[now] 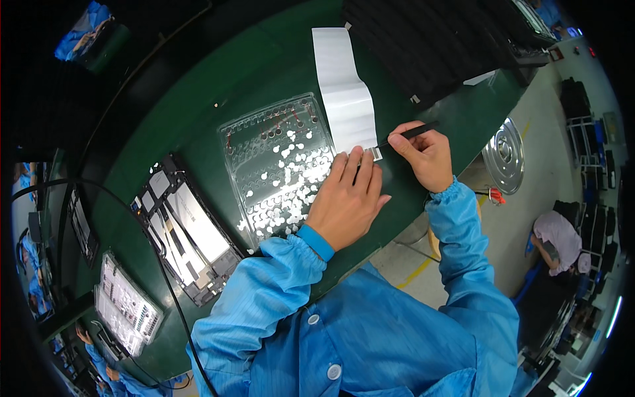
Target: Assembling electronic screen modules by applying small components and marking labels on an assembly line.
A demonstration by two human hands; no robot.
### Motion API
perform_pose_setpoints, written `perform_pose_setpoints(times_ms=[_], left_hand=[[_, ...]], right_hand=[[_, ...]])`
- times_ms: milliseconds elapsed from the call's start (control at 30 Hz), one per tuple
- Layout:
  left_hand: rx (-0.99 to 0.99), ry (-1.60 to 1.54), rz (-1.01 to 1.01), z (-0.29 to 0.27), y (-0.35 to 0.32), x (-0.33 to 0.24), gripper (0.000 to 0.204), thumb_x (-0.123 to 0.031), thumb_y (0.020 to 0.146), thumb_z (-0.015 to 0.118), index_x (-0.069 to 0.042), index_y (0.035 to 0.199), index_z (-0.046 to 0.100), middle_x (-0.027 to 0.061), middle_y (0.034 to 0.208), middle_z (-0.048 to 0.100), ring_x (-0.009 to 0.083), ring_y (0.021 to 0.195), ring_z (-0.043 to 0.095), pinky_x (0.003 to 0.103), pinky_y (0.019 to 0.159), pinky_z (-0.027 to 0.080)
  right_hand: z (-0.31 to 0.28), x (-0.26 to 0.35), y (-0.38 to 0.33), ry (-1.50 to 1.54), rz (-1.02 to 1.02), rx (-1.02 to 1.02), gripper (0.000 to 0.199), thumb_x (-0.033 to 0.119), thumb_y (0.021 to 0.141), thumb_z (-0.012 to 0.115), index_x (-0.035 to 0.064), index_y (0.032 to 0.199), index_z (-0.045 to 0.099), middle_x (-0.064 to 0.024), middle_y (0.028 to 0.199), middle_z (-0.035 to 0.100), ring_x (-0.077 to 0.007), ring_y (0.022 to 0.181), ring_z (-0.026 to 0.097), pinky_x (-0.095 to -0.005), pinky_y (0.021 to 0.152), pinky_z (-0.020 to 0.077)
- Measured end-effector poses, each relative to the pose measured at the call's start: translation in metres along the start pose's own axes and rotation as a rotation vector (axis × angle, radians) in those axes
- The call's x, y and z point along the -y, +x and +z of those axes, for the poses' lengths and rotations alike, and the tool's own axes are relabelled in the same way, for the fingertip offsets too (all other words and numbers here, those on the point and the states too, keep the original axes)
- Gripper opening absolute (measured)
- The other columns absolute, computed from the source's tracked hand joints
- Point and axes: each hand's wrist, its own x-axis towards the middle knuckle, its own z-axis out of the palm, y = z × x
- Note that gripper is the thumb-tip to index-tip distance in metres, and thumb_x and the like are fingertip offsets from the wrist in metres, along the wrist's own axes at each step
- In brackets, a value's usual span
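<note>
My left hand [349, 196] lies flat, fingers stretched out, over the near end of a long white paper strip [347, 89]. A blue band circles that wrist. In my right hand [426, 157] is a pair of black tweezers [417, 132], pinched between thumb and fingers. Their tip reaches the strip's near edge, close to a small label [377, 153] with dark marks. Left of the strip lies a clear plastic tray [231, 155] with several white round pieces scattered over it and small dark round parts with red wires near its far edge.
An opened tablet-like device [195, 225] with exposed inner parts lies on the green table [278, 73] at left. More clear trays [129, 304] sit beyond it. A black cable [173, 291] crosses the left side. A dark ridged box [423, 46] stands at the back right; a round metal stool [506, 155] is beyond the edge.
</note>
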Motion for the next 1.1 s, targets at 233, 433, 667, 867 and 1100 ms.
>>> perform_pose_setpoints(times_ms=[233,433,667,867,1100], left_hand=[[-0.004,0.022,-0.006,0.001,-0.001,0.0,0.05,-0.038,0.099,0.059,0.006,0.122,0.062,0.0261,0.134,0.058,0.04,0.132,0.051,0.051,0.112,0.037],[-0.022,0.042,-0.022,0.012,-0.006,-0.004,0.053,-0.041,0.1,0.055,0.006,0.123,0.063,0.0289,0.135,0.056,0.0435,0.134,0.047,0.056,0.114,0.034],[-0.17,-0.081,-0.048,-0.045,-0.045,-0.013,0.055,-0.042,0.098,0.055,0.0,0.134,0.058,0.0318,0.143,0.049,0.0472,0.139,0.04,0.057,0.117,0.028],[-0.182,-0.269,-0.337,-0.139,-0.148,0.022,0.038,-0.018,0.088,0.073,0.003,0.118,0.063,0.0262,0.133,0.057,0.0399,0.123,0.057,0.047,0.102,0.048],[-0.455,-0.079,-0.659,-0.18,-0.235,0.078,0.027,-0.006,0.084,0.074,0.003,0.109,0.068,0.0191,0.117,0.068,0.0355,0.109,0.066,0.044,0.088,0.051]], right_hand=[[-0.008,0.0,-0.003,0.072,0.022,-0.02,0.019,0.017,0.09,0.079,0.0019,0.098,0.072,0.0049,0.078,0.061,-0.0023,0.069,0.049,-0.0204,0.059,0.0375],[-0.02,0.035,-0.023,0.266,-0.041,-0.053,0.021,0.019,0.094,0.073,0.0028,0.106,0.067,-0.0002,0.092,0.063,-0.0067,0.076,0.051,-0.023,0.069,0.0392],[0.084,0.139,-0.009,0.358,-0.17,0.227,0.017,0.014,0.095,0.068,-0.0002,0.104,0.066,-0.0024,0.096,0.062,-0.007,0.08,0.051,-0.0238,0.073,0.0408],[0.199,0.169,0.01,0.359,-0.107,0.464,0.024,0.023,0.093,0.075,0.0,0.102,0.07,0.0008,0.086,0.065,-0.0055,0.078,0.056,-0.0222,0.07,0.0451],[0.329,0.149,0.02,0.33,-0.102,0.42,0.026,0.023,0.091,0.078,-0.0016,0.097,0.072,-0.0016,0.08,0.068,-0.0066,0.072,0.058,-0.0233,0.065,0.048]])
